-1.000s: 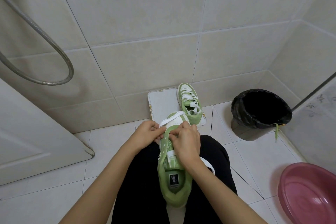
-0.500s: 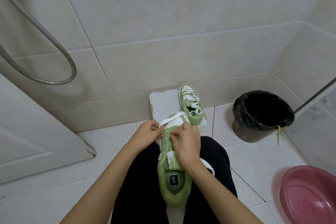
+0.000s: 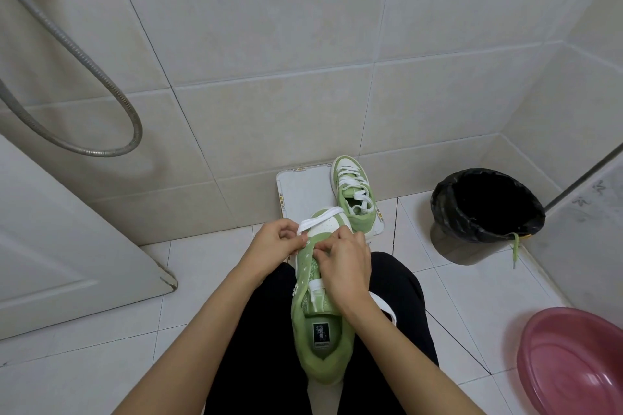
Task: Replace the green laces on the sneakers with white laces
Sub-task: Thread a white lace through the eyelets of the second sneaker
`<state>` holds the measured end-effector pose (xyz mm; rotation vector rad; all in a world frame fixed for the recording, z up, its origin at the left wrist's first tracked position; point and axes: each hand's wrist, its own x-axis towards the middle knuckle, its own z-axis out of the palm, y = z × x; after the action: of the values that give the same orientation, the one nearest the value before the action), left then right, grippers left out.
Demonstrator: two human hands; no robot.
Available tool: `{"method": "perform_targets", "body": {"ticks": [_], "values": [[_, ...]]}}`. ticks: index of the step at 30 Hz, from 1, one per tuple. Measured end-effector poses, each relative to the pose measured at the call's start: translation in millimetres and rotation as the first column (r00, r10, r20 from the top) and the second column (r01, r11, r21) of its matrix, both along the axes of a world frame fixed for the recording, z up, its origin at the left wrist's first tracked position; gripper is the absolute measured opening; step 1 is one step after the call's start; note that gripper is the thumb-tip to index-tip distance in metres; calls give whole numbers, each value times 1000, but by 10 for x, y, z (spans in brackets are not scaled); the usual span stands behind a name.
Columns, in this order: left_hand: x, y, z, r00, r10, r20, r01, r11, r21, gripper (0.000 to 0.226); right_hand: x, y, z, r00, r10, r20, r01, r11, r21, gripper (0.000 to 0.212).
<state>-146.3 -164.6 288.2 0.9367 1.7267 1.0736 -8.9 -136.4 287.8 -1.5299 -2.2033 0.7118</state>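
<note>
The job looks a little past halfway. The far sneaker (image 3: 354, 199), beyond both hands on a flat white board (image 3: 303, 189), already carries white lacing criss-crossed up to its collar and reads as finished. A green lace (image 3: 514, 248) hangs over the rim of the black-lined bin (image 3: 451, 242), well off to the right of the grip, so at least one old lace is discarded.

The near sneaker (image 3: 323, 364) lies across the lap, toe away from the person, with no green lace visible in it. Its white lace (image 3: 320, 215) arcs over the toe cap just ahead of the fingers. The left hand (image 3: 279, 244) pinches this lace between thumb and curled fingers at the toe-end eyelets. The right hand (image 3: 344, 266), touching the left over the same spot, has its fingers curled down onto the eyelet row and seems to pinch the lace there too, though its fingertips hide the contact. Behind the grip, a white stretch crosses the tongue and another trails out under the right wrist.

Nearly all the eyelets toward the heel are bare, so threading this shoe upward and evening the ends remain.
</note>
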Motion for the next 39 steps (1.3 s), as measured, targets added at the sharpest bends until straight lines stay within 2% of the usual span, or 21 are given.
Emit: {"method": "perform_targets", "body": {"ticks": [5,13,21,26,30,35,39], "values": [[22,13,0,995,1,-95,-2,1000,-3,14,11,3,3,1000,-5,5,5,1000,3,17],[26,-11,16,997,62,-54,-63,998,-4,6,5,-6,11,1000,-10,1,10,1000,7,16],[12,7,43,979,-15,-202,12,1000,-18,12,10,-22,30,1000,11,29,-12,1000,22,17],[93,47,65,919,-49,-392,47,999,-16,10,22,-32,21,997,23,69,-26,999,40,19],[121,25,42,929,-13,-371,16,1000,4,11,26,-37,23,997,18,81,-23,998,54,19],[129,-10,21,935,16,-355,-11,1000,16,17,21,-51,60,984,26,176,-42,995,86,21],[136,-17,34,937,-16,-349,27,999,28,20,34,-48,67,979,48,197,-66,994,87,22]]}}
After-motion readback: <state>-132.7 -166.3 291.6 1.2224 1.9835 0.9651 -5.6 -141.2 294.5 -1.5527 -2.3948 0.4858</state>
